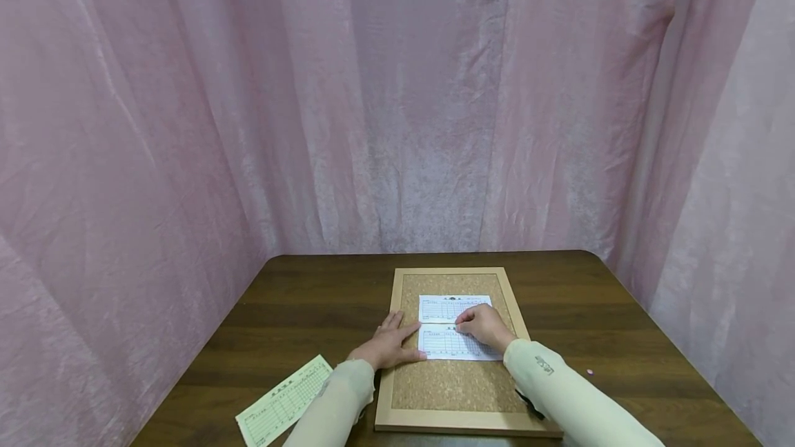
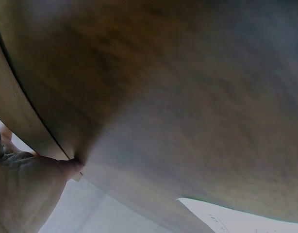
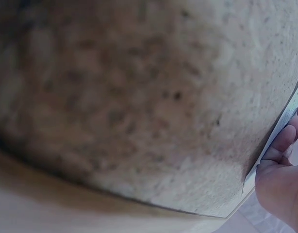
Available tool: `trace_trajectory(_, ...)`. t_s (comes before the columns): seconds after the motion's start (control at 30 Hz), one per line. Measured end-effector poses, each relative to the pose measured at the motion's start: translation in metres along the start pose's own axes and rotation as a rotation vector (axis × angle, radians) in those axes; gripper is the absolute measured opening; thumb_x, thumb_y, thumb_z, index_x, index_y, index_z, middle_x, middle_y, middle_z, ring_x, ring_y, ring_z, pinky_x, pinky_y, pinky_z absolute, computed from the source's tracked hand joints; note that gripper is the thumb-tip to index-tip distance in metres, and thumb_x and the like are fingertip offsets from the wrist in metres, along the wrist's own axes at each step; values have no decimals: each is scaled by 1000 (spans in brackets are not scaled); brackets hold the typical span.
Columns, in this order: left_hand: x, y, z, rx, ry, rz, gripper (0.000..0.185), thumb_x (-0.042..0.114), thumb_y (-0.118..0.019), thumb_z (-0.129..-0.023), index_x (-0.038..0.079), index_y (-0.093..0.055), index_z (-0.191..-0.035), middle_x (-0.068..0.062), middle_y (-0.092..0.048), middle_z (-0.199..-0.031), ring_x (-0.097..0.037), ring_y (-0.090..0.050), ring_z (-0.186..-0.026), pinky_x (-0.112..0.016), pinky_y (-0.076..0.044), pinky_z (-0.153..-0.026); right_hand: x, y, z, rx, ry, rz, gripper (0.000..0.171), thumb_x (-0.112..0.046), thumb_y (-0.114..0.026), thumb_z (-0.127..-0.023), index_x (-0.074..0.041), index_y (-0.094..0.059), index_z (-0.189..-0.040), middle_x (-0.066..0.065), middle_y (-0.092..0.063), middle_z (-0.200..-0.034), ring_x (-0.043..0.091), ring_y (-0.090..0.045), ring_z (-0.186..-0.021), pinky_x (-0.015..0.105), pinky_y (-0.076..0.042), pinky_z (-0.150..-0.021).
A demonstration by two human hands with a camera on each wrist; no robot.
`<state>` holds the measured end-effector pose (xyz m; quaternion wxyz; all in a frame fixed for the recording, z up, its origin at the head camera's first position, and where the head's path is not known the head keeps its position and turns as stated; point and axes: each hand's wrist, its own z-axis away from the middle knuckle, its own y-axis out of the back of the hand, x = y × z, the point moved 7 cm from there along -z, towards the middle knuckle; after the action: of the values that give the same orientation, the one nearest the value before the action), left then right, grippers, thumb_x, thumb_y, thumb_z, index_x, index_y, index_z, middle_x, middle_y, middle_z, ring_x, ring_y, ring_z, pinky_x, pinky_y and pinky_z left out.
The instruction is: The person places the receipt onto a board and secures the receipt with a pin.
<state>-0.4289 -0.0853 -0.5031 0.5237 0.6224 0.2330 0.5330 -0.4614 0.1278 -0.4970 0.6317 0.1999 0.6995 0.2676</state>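
Note:
A cork board (image 1: 453, 388) in a light wooden frame lies flat on the dark wooden table. On its cork are two white printed slips, an upper slip (image 1: 437, 310) and a lower slip (image 1: 437, 345), one right below the other. My left hand (image 1: 386, 345) rests over the frame's left side, fingers spread, thumb and index tip at the lower slip's left edge. My right hand (image 1: 486, 326) is curled over the slips' right half. Its thumb and fingertips pinch together at the lower slip's top edge; what they pinch is hidden behind them.
A pale green printed slip (image 1: 279, 402) lies on the table left of the board, partly under the left sleeve. To the board's right sits a tiny pink thing (image 1: 590, 372). Pink curtains (image 1: 422, 123) hang behind and at both sides of the table (image 1: 323, 295).

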Motion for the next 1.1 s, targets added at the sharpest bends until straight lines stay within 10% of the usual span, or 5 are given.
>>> trace_trajectory(1.1, -2, -1, -1, 3, -7, 11, 80, 61, -66, -86, 24, -41, -153, -17, -12, -164, -36, -5, -151, -62, -24, -111, 0, 1, 0, -15, -12, 39, 6, -9, -78, -84, -9, -76, -79, -3, -68, -79, 14, -55, -73, 30, -43, -67)
